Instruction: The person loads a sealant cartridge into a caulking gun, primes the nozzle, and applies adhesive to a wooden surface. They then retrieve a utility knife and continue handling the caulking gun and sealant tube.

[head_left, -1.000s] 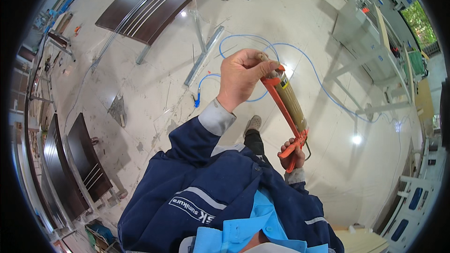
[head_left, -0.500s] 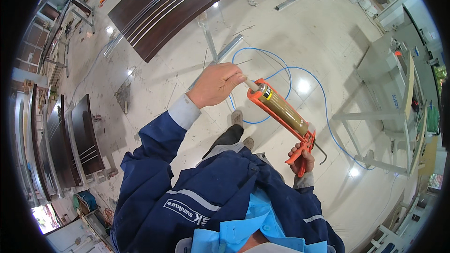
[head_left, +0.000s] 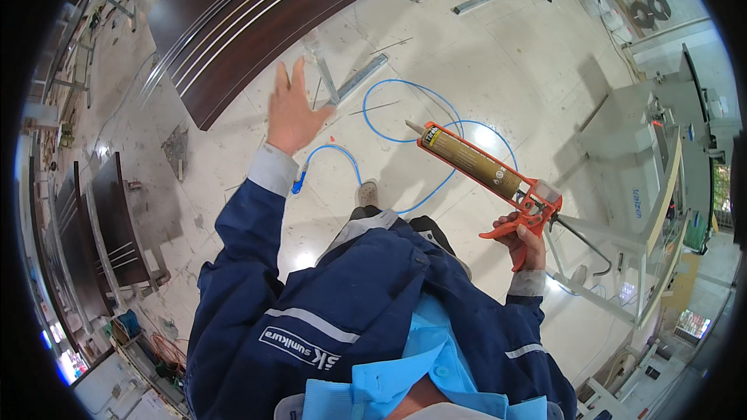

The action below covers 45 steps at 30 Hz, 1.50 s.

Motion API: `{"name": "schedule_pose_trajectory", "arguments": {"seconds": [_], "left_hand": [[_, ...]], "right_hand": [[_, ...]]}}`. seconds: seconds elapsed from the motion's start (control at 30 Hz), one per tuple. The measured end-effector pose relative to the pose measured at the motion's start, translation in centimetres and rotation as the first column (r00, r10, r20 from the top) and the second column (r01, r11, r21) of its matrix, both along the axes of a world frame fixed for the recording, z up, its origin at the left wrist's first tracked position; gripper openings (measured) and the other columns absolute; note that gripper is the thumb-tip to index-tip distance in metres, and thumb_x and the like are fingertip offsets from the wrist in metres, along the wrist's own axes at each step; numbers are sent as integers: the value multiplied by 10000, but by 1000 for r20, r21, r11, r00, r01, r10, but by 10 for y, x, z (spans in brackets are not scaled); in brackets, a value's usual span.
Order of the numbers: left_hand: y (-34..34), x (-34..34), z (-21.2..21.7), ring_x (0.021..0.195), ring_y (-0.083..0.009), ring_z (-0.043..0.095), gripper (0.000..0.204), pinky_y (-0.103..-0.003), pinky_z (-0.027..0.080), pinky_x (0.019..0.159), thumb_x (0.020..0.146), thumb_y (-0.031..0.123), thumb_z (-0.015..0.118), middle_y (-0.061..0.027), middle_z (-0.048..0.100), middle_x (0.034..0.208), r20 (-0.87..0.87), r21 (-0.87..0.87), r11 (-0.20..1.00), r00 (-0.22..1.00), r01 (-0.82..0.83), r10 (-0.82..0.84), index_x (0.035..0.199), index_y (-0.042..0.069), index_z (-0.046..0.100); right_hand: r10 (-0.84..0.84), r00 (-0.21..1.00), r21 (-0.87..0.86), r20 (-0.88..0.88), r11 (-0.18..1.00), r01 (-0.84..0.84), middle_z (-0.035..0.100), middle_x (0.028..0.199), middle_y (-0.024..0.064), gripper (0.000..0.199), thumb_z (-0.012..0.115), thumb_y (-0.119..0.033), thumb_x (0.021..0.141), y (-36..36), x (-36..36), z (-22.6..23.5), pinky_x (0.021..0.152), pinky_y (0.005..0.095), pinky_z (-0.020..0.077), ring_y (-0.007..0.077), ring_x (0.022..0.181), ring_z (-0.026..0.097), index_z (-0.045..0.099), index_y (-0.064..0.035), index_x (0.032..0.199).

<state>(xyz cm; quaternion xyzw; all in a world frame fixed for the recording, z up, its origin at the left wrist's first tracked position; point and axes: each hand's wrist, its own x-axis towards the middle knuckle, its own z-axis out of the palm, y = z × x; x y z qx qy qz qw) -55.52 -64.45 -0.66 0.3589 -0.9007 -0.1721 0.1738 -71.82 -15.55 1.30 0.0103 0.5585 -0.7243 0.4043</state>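
The right hand's grip is clenched around the handle of an orange caulking gun, which is held over the floor to the right of the wearer's body. In its cradle a gold-brown sealant cartridge is seated, its pale nozzle directed toward the far left; the hooked rod is extended from the back toward the near right. Whether the trigger is being squeezed cannot be told. The left hand's grip is released, its fingers spread and nothing held, well apart from the nozzle. Beyond that hand, at the far left, a dark brown panel is seen with slender pale strips laid along it. Below the hand, a blue air blowgun is left on the floor, and a blue hose is looped past the nozzle's line of sight. On the right a pale bench is placed, and at the near left more dark panels are stood. The step in hand is judged to be the carrying of the loaded gun, since no sealant is seen being laid; for the next move, a steady right hold, a nozzle kept clear of the sleeves, and a light trigger would be called for.
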Motion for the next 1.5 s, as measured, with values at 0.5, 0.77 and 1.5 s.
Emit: {"name": "schedule_pose_trajectory", "arguments": {"seconds": [0.5,0.77,1.5], "left_hand": [[114,-154,76,1113,-226,673,411,-365,514,1016,1022,88,574,-118,658,1242,-861,508,365,468,780,197,1410,-28,508],[132,-171,115,1060,-288,689,315,-414,552,966,1019,130,585,-139,699,1123,-868,471,504,482,724,119,1275,-52,606],[124,-141,93,926,-226,685,451,-373,553,885,1104,392,376,-117,683,1014,-753,630,493,319,600,575,1068,19,627]], "right_hand": [[487,584,-632,649,773,56,658,1164,232,564,622,-319,942,-28,-117,-119,785,475,621,350,981,708,474,52,1340],[699,418,-735,580,670,-100,640,1199,242,706,601,-414,928,-55,-153,-149,699,424,621,329,980,712,418,87,1391],[624,557,-686,548,716,-127,682,1060,189,354,565,-283,978,-82,-171,-119,736,485,632,349,950,717,516,-18,1207]]}}
